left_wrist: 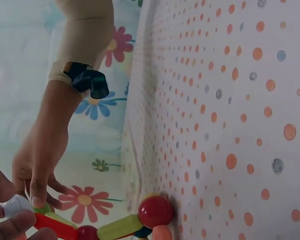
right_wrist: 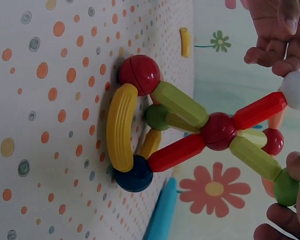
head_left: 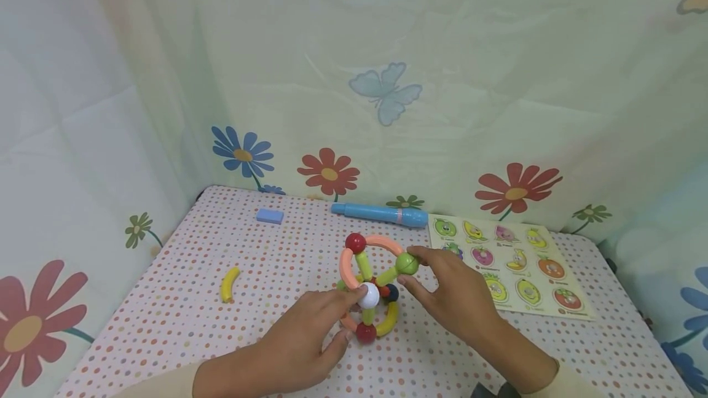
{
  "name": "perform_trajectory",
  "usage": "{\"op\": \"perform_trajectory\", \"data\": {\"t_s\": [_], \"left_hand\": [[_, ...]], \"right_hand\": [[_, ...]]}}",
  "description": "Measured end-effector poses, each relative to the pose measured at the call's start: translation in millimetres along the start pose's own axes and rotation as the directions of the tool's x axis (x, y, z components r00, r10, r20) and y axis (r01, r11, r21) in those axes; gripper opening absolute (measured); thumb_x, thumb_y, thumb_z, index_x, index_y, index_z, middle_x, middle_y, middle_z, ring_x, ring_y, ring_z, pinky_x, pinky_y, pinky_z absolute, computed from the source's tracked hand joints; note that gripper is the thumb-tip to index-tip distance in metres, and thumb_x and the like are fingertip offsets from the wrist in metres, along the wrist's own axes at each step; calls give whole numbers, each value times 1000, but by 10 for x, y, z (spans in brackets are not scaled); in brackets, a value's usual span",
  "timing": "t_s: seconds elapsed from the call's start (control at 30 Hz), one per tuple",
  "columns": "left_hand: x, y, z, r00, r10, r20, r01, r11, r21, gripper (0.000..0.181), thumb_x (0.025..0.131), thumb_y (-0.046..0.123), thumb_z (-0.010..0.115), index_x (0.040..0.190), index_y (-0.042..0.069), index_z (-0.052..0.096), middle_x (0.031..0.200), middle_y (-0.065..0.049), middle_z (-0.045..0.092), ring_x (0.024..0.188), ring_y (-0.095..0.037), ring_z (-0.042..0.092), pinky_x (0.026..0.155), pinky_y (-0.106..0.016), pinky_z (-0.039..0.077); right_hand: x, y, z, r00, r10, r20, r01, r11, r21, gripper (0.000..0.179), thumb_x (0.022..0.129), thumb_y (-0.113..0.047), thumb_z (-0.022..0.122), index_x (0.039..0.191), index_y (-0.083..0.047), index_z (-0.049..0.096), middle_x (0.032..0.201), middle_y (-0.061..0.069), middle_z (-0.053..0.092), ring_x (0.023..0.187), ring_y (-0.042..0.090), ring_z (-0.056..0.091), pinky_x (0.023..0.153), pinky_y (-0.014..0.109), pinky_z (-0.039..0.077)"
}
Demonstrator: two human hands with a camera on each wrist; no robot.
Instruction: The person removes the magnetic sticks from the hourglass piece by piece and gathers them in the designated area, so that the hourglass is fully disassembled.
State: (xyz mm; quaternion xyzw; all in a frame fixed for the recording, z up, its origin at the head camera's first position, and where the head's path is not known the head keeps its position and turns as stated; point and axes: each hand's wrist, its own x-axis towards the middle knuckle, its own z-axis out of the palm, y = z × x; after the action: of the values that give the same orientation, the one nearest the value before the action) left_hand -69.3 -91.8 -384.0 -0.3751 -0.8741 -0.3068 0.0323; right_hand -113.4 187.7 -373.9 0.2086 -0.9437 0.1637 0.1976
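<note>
A magnetic ball-and-rod structure (head_left: 372, 281) stands on the dotted tabletop, with straight and curved rods joined by coloured balls. My left hand (head_left: 301, 336) holds a white ball (head_left: 369, 295) at its upper near side. With thumb and index finger, my right hand (head_left: 456, 290) pinches a green ball (head_left: 407, 263) at the upper right. In the right wrist view, a red ball (right_wrist: 219, 131) forms the centre, with red and light-green rods radiating from it. A yellow curved rod (right_wrist: 121, 127) joins a lower red ball (right_wrist: 140, 74) to a dark blue ball (right_wrist: 134, 175).
A loose yellow curved rod (head_left: 229, 284) lies left of the structure. Farther back are a small blue block (head_left: 270, 216) and a long blue marker-like tube (head_left: 381, 214). On the right lies a fruit picture board (head_left: 506, 257). A printed curtain (head_left: 442, 140) hangs behind the table.
</note>
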Motion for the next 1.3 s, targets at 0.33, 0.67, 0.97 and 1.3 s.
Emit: {"op": "perform_trajectory", "data": {"t_s": [0.33, 0.67, 0.97, 1.3], "left_hand": [[20, 13, 9, 994, 54, 99, -53, 998, -17, 64, 100, 18, 65, 158, 14, 37, 141, 3, 58, 124, -13, 57, 101, -40, 51], [114, 17, -99, 992, 104, -72, -111, 988, -104, 42, 100, 13, 64, 142, 12, 58, 96, 16, 67, 82, 1, 57, 71, -17, 48], [594, -353, -250, 958, -182, -221, 150, 977, -155, 42, 99, 20, 69, 137, 11, 56, 121, -1, 64, 103, -15, 59, 82, -37, 54], [923, -367, -211, 951, -273, 148, 307, 895, -322, 19, 102, 22, 61, 120, 23, 53, 85, -4, 61, 64, -16, 56, 53, -30, 48]], "right_hand": [[16, 24, 29, 1000, -13, 0, 13, 1000, 24, 57, 83, -29, 88, 131, -11, 62, 114, 6, 68, 97, 21, 66, 68, 35, 56], [53, 38, 67, 1000, -11, 28, 6, 984, 177, 55, 88, -20, 84, 135, -8, 59, 113, 4, 69, 95, 19, 67, 71, 32, 59], [41, 37, 125, 996, 62, 62, -83, 896, 436, 58, 87, -9, 83, 136, -3, 53, 121, 5, 64, 102, 20, 69, 79, 26, 58], [34, 10, 203, 994, 96, 57, -112, 825, 554, 56, 86, 1, 80, 135, -2, 52, 123, 8, 64, 104, 22, 70, 85, 25, 57]]}}
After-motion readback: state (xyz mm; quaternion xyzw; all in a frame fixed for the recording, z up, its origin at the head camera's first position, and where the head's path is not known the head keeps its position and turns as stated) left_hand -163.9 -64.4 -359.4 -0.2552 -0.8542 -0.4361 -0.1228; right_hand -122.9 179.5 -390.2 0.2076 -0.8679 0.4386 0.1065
